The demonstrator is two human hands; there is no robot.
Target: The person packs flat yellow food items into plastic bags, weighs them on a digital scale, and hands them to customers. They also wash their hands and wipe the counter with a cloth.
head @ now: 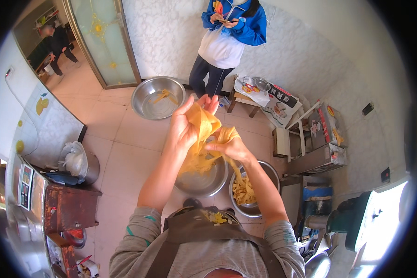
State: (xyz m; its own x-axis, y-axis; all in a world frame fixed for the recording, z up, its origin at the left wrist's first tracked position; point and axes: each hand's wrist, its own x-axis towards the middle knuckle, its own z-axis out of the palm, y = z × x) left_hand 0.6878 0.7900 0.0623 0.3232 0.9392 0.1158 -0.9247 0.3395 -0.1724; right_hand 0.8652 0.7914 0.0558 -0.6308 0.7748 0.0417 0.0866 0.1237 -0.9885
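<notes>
A thin, limp yellow sheet of food (203, 120), perhaps dough or bean-curd skin, drapes over the palm and fingers of my left hand (187, 128), which is turned up with its fingers apart. My right hand (229, 147) is closed around a bunched part of the same yellow material. Strips hang from both hands over a steel basin (222, 180) on the floor below. One long strip trails down from my right hand toward a second steel basin (276, 177), where a heap of yellow strips (244, 193) lies.
A wide steel basin (142, 100) with a few yellow pieces stands farther ahead. Beyond it a person in a blue and white jacket (222, 48) holds a phone. A low wooden stool (245, 100) bears sacks. A red-brown cabinet (69, 208) is at left, machinery (337, 217) at right.
</notes>
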